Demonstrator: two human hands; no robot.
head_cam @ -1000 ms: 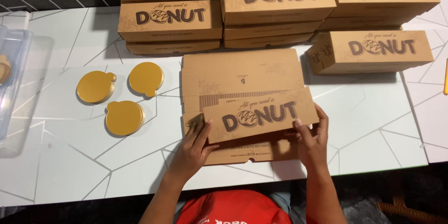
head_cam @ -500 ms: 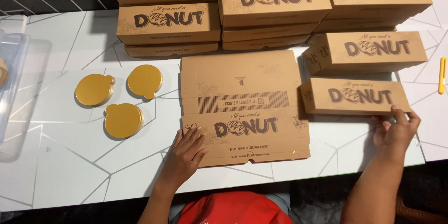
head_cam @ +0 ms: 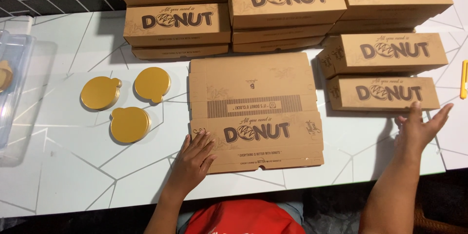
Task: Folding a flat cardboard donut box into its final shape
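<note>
A clear plastic bin (head_cam: 12,92) at the far left holds a gold disc. Three round gold cardboard discs (head_cam: 129,124) lie unmoved on the white table (head_cam: 63,175). The left hand (head_cam: 194,158), grip apart, stays flat on the flattened brown cardboard box (head_cam: 256,112). The right hand (head_cam: 419,126), fingers spread, has lifted off the small folded brown box (head_cam: 382,93) it set down.

matt cardboard boxes (head_cam: 387,93), glossy gold discs (head_cam: 129,124)
</note>
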